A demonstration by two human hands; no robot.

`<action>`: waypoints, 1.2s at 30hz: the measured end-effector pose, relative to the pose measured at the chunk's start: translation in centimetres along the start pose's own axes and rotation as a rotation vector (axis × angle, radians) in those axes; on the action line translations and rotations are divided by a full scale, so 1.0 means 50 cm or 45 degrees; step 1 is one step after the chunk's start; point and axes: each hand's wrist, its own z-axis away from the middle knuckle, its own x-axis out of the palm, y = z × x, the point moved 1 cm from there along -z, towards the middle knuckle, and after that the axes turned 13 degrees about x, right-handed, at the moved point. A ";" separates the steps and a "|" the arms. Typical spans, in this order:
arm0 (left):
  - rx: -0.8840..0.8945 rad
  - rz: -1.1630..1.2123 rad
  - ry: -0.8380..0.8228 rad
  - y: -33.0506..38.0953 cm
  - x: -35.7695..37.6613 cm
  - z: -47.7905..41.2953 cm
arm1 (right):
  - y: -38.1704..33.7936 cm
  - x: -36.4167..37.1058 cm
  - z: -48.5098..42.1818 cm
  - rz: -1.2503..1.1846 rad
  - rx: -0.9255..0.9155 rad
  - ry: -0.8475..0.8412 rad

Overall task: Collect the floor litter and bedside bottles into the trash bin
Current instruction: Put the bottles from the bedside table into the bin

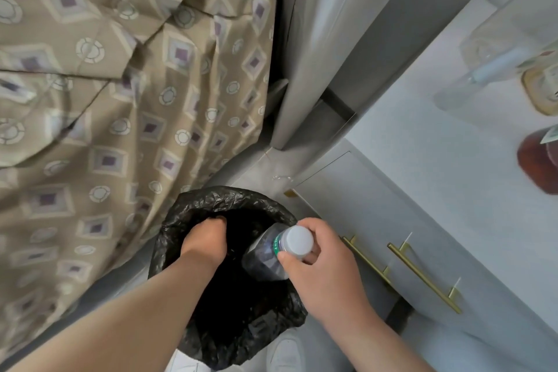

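A trash bin lined with a black bag (211, 199) stands on the floor between the bed and the nightstand. My right hand (329, 263) pinches a clear plastic bottle (265, 254) by its white cap, and the bottle's body tilts down into the bin's mouth. My left hand (205, 238) reaches inside the bin with its fingers curled down into the dark bag; whatever they hold is hidden. On the nightstand at the far right stand an amber bottle (537, 160) and a clear bottle (483, 75), both blurred.
A bed with a tan patterned cover (120, 100) fills the left side. A grey nightstand (437, 145) with gold drawer handles (422, 275) stands to the right. A small clear scrap (282, 177) lies on the floor beyond the bin. White shoes (283, 353) show below.
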 end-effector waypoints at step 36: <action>0.328 0.422 0.163 -0.066 -0.120 0.293 | -0.032 0.092 0.018 0.100 0.199 -0.181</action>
